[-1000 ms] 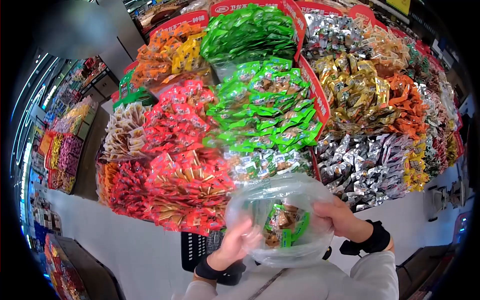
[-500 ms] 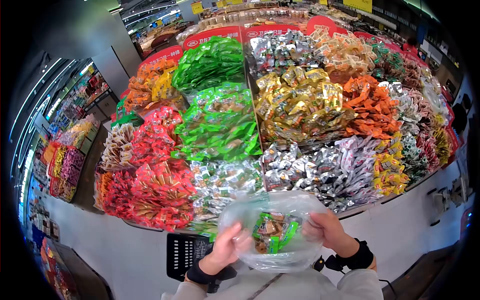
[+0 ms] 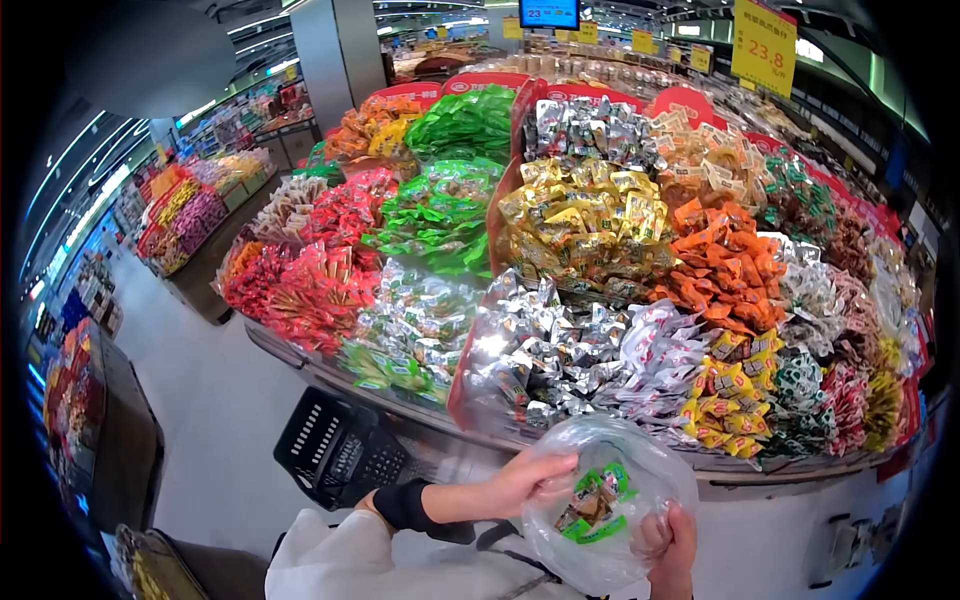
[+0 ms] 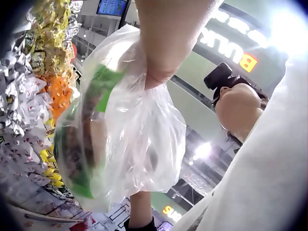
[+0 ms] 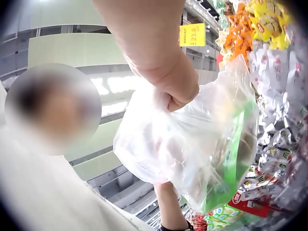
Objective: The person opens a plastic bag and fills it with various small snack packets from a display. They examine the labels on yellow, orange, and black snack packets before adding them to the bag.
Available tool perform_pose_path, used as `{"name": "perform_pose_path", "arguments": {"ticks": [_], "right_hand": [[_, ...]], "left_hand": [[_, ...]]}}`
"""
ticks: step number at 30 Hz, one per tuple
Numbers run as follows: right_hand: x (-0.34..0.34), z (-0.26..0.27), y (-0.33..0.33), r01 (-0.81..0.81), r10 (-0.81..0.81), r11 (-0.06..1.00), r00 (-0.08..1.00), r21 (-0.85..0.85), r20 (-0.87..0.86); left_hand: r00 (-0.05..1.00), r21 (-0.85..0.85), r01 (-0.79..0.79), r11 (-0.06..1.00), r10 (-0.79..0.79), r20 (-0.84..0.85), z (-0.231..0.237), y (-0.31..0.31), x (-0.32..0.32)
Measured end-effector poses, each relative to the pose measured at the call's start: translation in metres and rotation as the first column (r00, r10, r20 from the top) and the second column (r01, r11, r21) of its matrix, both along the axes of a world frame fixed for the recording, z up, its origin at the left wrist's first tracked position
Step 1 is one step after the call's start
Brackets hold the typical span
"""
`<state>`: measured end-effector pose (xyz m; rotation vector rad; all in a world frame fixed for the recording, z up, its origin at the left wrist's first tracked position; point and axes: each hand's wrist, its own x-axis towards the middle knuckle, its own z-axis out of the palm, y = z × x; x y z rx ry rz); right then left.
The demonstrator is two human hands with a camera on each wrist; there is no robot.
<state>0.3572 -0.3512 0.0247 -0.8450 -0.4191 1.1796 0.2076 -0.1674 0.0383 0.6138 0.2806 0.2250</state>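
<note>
My left hand (image 3: 538,482) and right hand (image 3: 667,541) each grip the clear plastic bag (image 3: 645,452) from opposite sides, and the green-edged snack packets (image 3: 597,502) lie inside it, between my hands, just right of the left one.

Ahead of me to the right, a hanging yellow sign (image 3: 764,48) carries a large red 23.8 beneath Chinese characters, and my right wrist view shows 23.8 on it too. On the blue screen (image 3: 549,13) overhead I make out 23. From my left wrist I read BULK, upside down, on the pale green wall (image 4: 227,50), its B orange. White lettering on the red boards (image 3: 485,82) and print on the packets (image 3: 597,500) in my bag (image 3: 642,442) are too small to read.
</note>
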Motion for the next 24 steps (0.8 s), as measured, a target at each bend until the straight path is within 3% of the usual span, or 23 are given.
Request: {"name": "perform_pose_path", "arguments": {"ticks": [2, 3, 6, 7, 9, 12, 15, 17, 18, 21, 24], "right_hand": [[0.022, -0.021, -0.027, 0.013, -0.005, 0.998, 0.99, 0.056, -0.138], [0.02, -0.01, -0.038, 0.098, -0.111, 0.99, 0.985, -0.099, -0.135], [0.024, -0.004, -0.048, 0.237, -0.258, 0.95, 0.963, -0.205, -0.081], [0.031, -0.006, -0.052, 0.229, -0.253, 0.949, 0.963, -0.219, -0.089], [0.043, -0.011, -0.06, 0.215, -0.248, 0.944, 0.963, -0.25, -0.107], [0.058, -0.006, -0.064, 0.341, -0.391, 0.862, 0.918, -0.375, -0.063], [0.087, -0.002, -0.072, 0.32, -0.367, 0.877, 0.927, -0.358, -0.072], [0.116, 0.003, -0.08, 0.174, -0.198, 0.959, 0.976, -0.223, -0.088], [0.131, 0.008, -0.082, 0.092, -0.106, 0.984, 0.991, -0.154, -0.087], [0.165, 0.035, -0.077, 0.058, -0.062, 0.982, 0.998, -0.181, -0.016], [0.199, 0.035, -0.076, -0.032, 0.031, 0.988, 0.999, -0.151, -0.007]], "left_hand": [[0.999, 0.017, 0.034, 0.999, -0.035, 0.025, -0.01, -0.016, 0.018], [0.998, 0.029, 0.055, 0.998, -0.056, 0.026, -0.011, -0.022, 0.025], [0.992, 0.069, 0.124, 0.99, -0.125, 0.011, -0.01, -0.035, 0.046], [0.978, 0.049, 0.182, 0.982, -0.186, 0.099, -0.015, -0.037, 0.052], [0.974, 0.041, 0.213, 0.976, -0.215, 0.073, -0.022, -0.04, 0.063], [0.958, 0.015, 0.269, 0.963, -0.27, 0.1, -0.031, -0.042, 0.086], [0.969, 0.021, 0.244, 0.97, -0.244, 0.046, -0.029, -0.047, 0.116], [0.975, 0.032, 0.223, 0.974, -0.223, 0.004, -0.031, -0.05, 0.135], [0.972, 0.013, 0.232, 0.973, -0.232, 0.038, -0.033, -0.05, 0.145], [0.94, 0.004, 0.296, 0.955, -0.292, 0.176, -0.033, -0.043, 0.176], [0.978, 0.039, 0.209, 0.977, -0.209, -0.005, -0.006, -0.049, 0.202]]}}
